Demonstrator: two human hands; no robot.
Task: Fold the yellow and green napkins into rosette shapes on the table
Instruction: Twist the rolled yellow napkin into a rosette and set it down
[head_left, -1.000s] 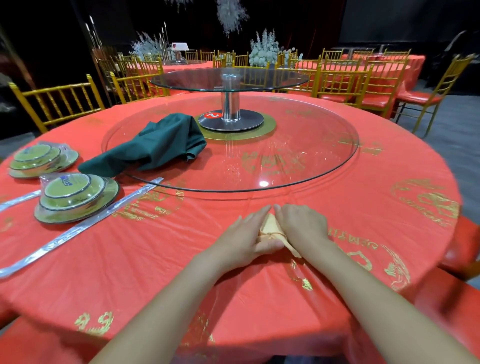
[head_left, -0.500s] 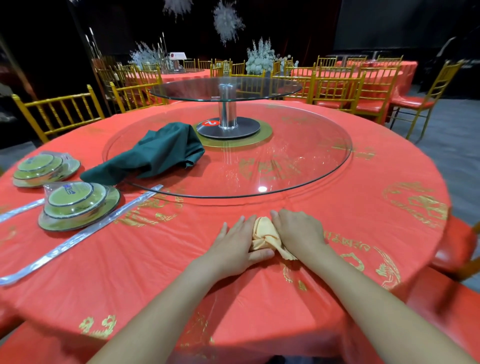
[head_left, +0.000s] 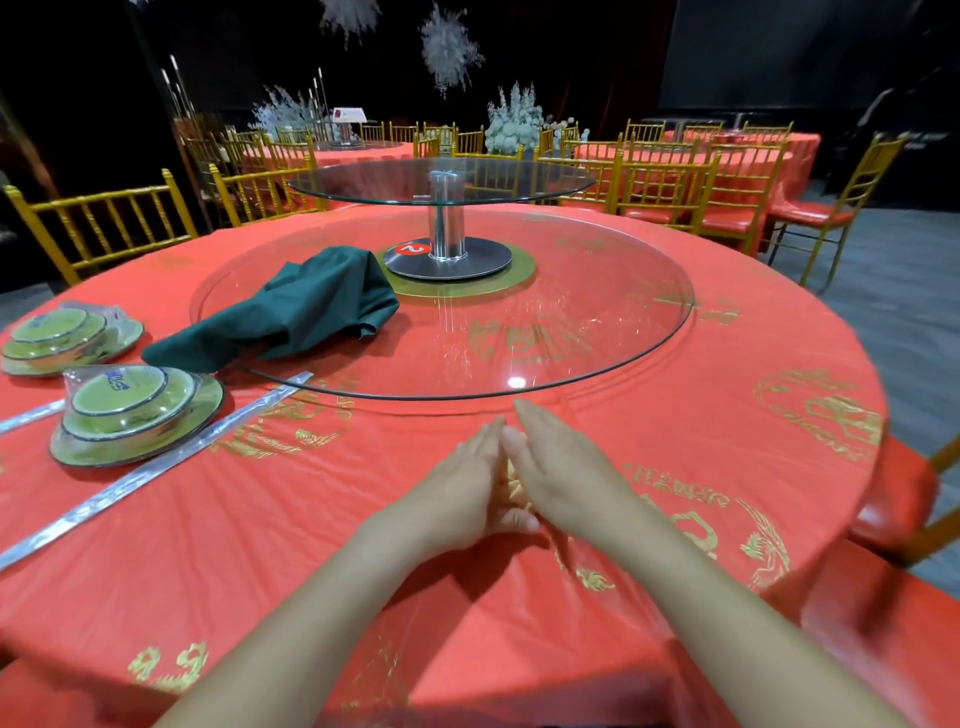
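The yellow napkin (head_left: 513, 486) is almost hidden between my two palms on the red tablecloth (head_left: 727, 467); only a thin yellow strip shows. My left hand (head_left: 467, 483) and my right hand (head_left: 561, 467) stand side by side with straight fingers, pressing the napkin from both sides. The green napkin (head_left: 291, 312) lies crumpled on the glass turntable (head_left: 597, 312), far left of my hands.
Two stacks of wrapped green dishes (head_left: 135, 410) (head_left: 67, 338) sit at the left. A silvery wrapped strip (head_left: 156, 467) lies diagonally beside them. Gold chairs (head_left: 104, 223) ring the table, and more red tables stand behind.
My hands have straightened and closed in around the yellow napkin, which showed between them before and is now nearly covered. The view has tilted slightly.
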